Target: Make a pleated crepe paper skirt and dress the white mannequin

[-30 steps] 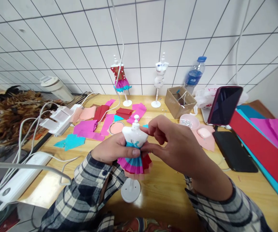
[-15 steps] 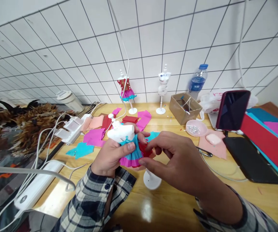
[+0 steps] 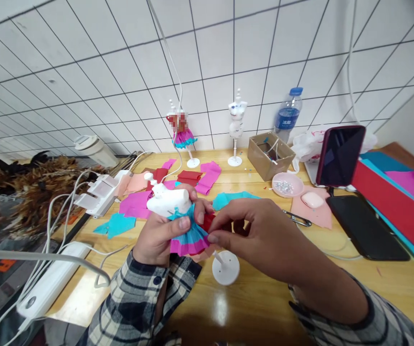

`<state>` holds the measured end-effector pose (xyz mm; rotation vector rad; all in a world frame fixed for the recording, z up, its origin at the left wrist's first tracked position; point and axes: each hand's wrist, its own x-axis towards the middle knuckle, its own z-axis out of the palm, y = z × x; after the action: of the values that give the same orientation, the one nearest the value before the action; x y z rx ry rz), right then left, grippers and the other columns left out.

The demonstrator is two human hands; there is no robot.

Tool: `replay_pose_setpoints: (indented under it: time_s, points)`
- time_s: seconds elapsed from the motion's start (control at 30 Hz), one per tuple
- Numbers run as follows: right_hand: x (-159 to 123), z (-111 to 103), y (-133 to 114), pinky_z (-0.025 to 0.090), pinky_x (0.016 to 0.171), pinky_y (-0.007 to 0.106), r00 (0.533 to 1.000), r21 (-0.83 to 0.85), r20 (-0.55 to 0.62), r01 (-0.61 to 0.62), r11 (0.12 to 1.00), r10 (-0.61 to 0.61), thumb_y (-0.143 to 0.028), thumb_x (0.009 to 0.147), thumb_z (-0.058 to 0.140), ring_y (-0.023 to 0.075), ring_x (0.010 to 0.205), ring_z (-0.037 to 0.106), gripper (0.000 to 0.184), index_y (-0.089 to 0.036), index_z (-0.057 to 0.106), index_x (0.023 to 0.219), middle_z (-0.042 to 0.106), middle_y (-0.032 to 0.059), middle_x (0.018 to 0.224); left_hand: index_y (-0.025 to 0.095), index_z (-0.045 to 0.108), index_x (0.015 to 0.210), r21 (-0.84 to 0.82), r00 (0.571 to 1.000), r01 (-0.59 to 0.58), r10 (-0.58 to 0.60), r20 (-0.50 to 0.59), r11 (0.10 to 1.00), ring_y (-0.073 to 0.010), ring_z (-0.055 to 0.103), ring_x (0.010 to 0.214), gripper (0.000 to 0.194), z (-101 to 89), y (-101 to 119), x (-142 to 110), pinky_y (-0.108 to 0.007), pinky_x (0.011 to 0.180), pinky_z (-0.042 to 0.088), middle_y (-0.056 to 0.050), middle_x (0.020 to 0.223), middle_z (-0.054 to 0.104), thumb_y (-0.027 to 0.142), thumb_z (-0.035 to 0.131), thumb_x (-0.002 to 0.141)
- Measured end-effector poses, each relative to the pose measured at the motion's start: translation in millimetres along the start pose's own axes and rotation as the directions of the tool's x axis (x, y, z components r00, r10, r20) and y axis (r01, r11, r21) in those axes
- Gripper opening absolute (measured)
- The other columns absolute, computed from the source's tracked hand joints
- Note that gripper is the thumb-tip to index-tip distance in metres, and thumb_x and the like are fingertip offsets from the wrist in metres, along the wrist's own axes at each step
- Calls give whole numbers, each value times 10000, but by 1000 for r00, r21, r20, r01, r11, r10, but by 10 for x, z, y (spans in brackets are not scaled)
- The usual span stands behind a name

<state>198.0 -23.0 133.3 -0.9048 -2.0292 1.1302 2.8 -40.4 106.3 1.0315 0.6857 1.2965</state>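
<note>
The mannequin (image 3: 167,201) is in the left hand (image 3: 162,233), above the near middle of the table (image 3: 264,307), and it is tilted. Its neck points to the upper left, and its long axis goes down to the lower right, where the round base (image 3: 226,267) is; if the base touches the table, I cannot tell. The left hand is closed around the waist, with the thumb pressing on the blue part of the skirt (image 3: 188,238). The right hand (image 3: 261,235) is pinching the right edge of this skirt, near its red part, between thumb and finger. In total there are three mannequins: the held one, and two upright ones near the wall, a dressed one (image 3: 183,134) and a white one (image 3: 236,125). There are also one bottle (image 3: 288,115), one box (image 3: 270,158), one bowl (image 3: 288,185) and two phones, one raised phone (image 3: 341,156) and one flat phone (image 3: 367,227). Wood of the table shows around the base and below the right forearm, while blue paper (image 3: 234,199) lies just behind the hands.
</note>
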Motion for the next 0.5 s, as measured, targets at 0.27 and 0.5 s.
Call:
replay_pose_setpoints:
  time_s: [0.27,0.5]
  points:
    - [-17,35,-7,390,547,234,997,-79,-34,65,995,-68,-202,811,702,92,567,551,63,-241,739,779,670,-44,679,228,571,997,45,996,-35,39,-80,998,-282,620,1052,395,-32,1,-24,-480,1015,460,-12,780,617,270,813,688]
    - [-121,123,-37,326,559,324,926,-640,-119,204,740,-358,-178,913,559,168,654,558,136,-192,659,822,643,25,772,236,575,968,31,992,-123,123,4,992,-206,590,974,311,34,-62,-12,-370,1001,438,6,755,548,266,776,733]
